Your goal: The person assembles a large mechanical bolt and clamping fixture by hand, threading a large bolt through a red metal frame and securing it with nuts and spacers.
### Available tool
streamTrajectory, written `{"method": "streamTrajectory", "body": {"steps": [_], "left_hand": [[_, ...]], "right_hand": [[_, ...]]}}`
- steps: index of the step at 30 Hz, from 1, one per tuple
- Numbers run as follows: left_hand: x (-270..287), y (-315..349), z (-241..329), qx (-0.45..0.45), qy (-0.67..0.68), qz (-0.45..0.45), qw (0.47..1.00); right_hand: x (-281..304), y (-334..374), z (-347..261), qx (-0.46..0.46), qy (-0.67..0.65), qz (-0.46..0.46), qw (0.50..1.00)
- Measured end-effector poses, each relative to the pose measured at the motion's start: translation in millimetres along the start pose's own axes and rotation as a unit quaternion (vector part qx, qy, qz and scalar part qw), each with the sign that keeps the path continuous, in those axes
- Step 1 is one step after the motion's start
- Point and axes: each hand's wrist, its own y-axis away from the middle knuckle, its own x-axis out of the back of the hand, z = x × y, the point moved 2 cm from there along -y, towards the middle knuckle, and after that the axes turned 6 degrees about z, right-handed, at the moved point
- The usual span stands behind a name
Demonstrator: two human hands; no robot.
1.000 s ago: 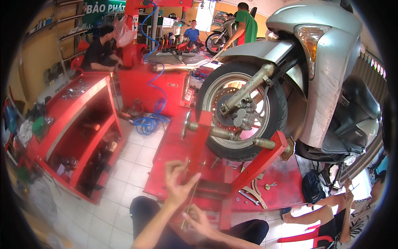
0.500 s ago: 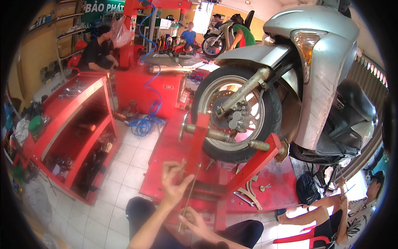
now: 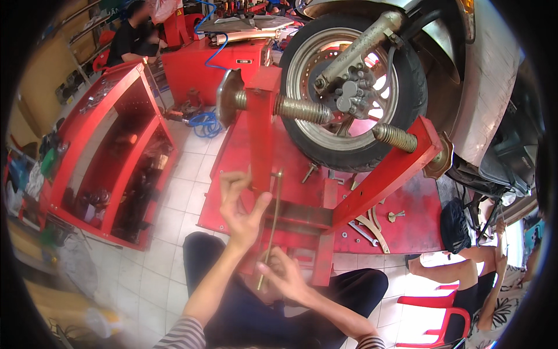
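Observation:
Between my knees, a thin brass-coloured rod (image 3: 275, 224) stands nearly upright. Its upper end meets a small bolt (image 3: 281, 174) on the right side of a red steel post (image 3: 261, 136). My right hand (image 3: 283, 274) grips the rod near its lower end. On the post's left side, my left hand (image 3: 238, 203) has curled fingers against the metal, with the thumb pointing up toward the post; what the fingertips hold is hidden. Threaded clamp screws (image 3: 302, 109) at the post's top point toward a motorbike's front wheel (image 3: 354, 90). A red slanted arm (image 3: 383, 177) carries the opposite screw.
A wrench (image 3: 363, 234), curved brass-coloured pieces (image 3: 376, 231) and small hardware lie on the red lift platform (image 3: 407, 203). To the left stands a red open cabinet (image 3: 110, 174). A seated person's leg (image 3: 442, 270) and a red chair (image 3: 427, 301) are at right; another person sits far left.
My view has tilted downward and moved closer, so the wheel and post look larger and higher in the picture. Both hands remain at the post and rod, with little change in pose.

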Motion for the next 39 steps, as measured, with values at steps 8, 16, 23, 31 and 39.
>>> {"method": "streamTrajectory", "body": {"steps": [8,16,23,31,39], "left_hand": [[-1.6,-0.3,-2.6,-0.009,0.008,-0.002,1.000],[-1.2,0.2,-1.5,-0.001,0.007,-0.006,1.000],[0.2,0.9,-4.2,-0.003,-0.012,-0.005,1.000],[0.9,0.9,-5.1,-0.008,-0.028,-0.006,1.000],[0.7,3.0,-6.1,0.017,0.009,-0.004,1.000]], "right_hand": [[0.8,1.6,10.0,-0.019,-0.037,-0.012,0.999],[4.0,-1.3,9.9,-0.003,-0.018,-0.003,1.000],[0.0,3.7,5.6,0.007,-0.001,-0.020,1.000],[-0.2,6.5,6.7,-0.087,-0.003,-0.020,0.996],[-0.6,3.3,2.5,-0.009,-0.029,-0.009,1.000]]}}
